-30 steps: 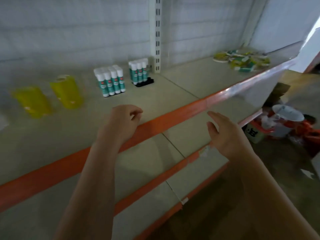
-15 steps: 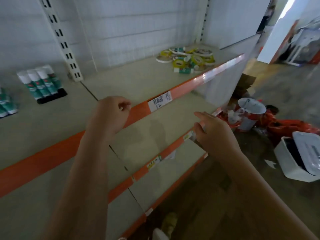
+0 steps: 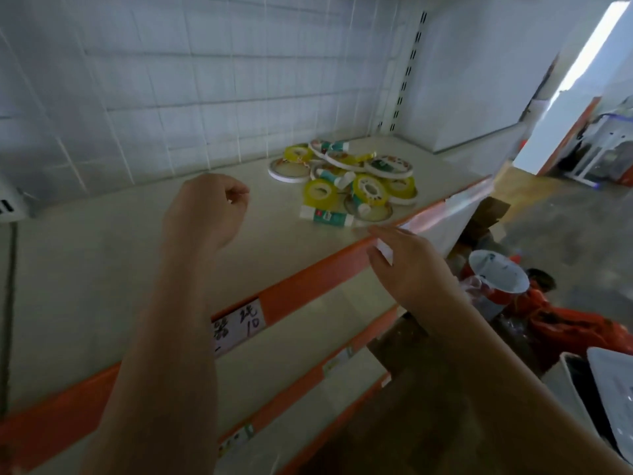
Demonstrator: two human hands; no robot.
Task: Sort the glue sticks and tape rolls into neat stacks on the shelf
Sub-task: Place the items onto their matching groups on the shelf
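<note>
A loose pile of tape rolls (image 3: 346,176), yellow and white, lies jumbled on the top shelf (image 3: 102,255) toward its right end. A green-and-white glue stick (image 3: 325,216) lies on its side at the pile's near edge. My left hand (image 3: 205,214) hovers over the shelf left of the pile, fingers curled and holding nothing. My right hand (image 3: 407,269) is in front of the shelf's orange front edge, just below the pile, fingers straight and holding nothing. The upright glue sticks are out of view.
The shelf's orange front rail (image 3: 301,286) carries a handwritten price label (image 3: 239,327). Two lower shelves step out below it. On the floor at the right sit a white lidded bucket (image 3: 496,275), orange bags (image 3: 579,327) and a white bin (image 3: 603,389).
The view has swung right: the upright glue sticks and yellow rolls have left the frame and the tape pile is now close. Both hands have moved up and toward the pile.
</note>
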